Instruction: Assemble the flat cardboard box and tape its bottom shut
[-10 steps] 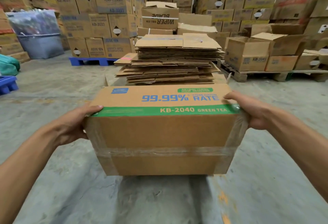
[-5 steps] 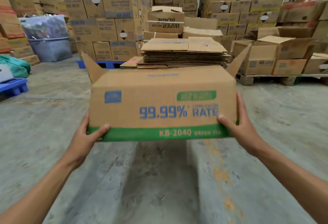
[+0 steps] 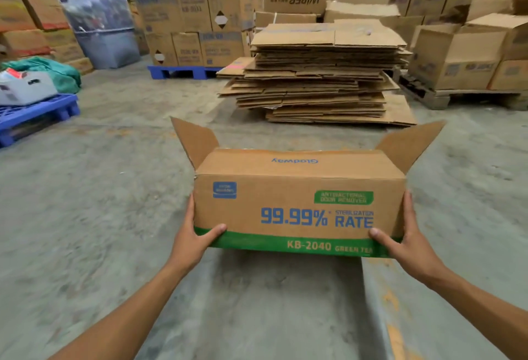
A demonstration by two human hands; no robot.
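Head view, your left hand (image 3: pixel 190 241) and right hand (image 3: pixel 407 241) clasping the box (image 3: pixel 297 205) ends above bare concrete floor (image 3: pixel 85 202), flattened cardboard stack (image 3: pixel 320 74) beyond, warehouse cartons (image 3: pixel 194 11) behind.

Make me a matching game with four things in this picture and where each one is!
Things:
1. box
2. stack of flat cardboard
3. blue pallet
4. green cloth

Places:
A. far left on the floor, low down
B. held between both hands
C. behind the blue pallet, at the left edge
D. on the floor straight ahead, behind the box

Pairs: 1-B, 2-D, 3-A, 4-C
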